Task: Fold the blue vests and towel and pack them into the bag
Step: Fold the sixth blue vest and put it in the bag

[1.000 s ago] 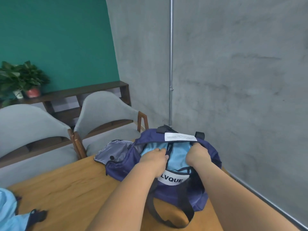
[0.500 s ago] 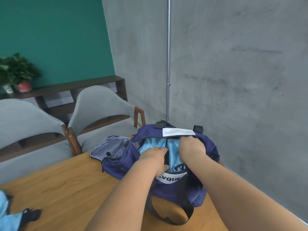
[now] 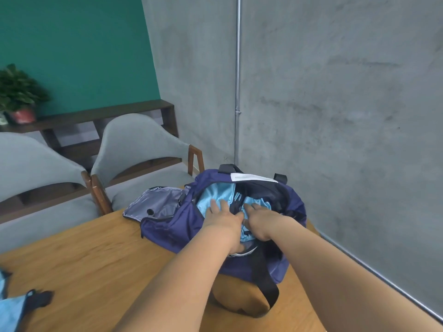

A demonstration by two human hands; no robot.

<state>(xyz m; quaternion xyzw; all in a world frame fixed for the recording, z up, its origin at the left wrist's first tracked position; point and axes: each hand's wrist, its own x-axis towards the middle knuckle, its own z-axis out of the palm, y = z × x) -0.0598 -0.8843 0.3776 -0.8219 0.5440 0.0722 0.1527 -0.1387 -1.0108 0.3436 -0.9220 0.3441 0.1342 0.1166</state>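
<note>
A navy duffel bag (image 3: pixel 167 226) lies open on the far right part of the wooden table (image 3: pixel 96 267). Light blue fabric (image 3: pixel 215 194) fills its opening. My left hand (image 3: pixel 223 216) lies on that fabric with fingers spread and straight, pressing it down. Beside it, touching thumb to thumb, my right hand (image 3: pixel 260 219) presses on the fabric with its fingers reaching into the bag. A white label (image 3: pixel 251 177) shows on the bag's far rim. Another light blue vest (image 3: pixel 10 312) with a black strap lies at the table's near left edge, partly out of frame.
Two grey chairs (image 3: pixel 134 149) stand along the table's far side. Behind them a dark shelf (image 3: pixel 100 116) holds a potted plant (image 3: pixel 19 97). A concrete wall with a metal pipe (image 3: pixel 237 80) runs close along the table's right edge. The bag's black strap (image 3: pixel 266 283) loops onto the table.
Both hands had curled fingers at the bag's opening; now they lie flatter on the blue fabric, lower inside. The bag's mouth gapes wider.
</note>
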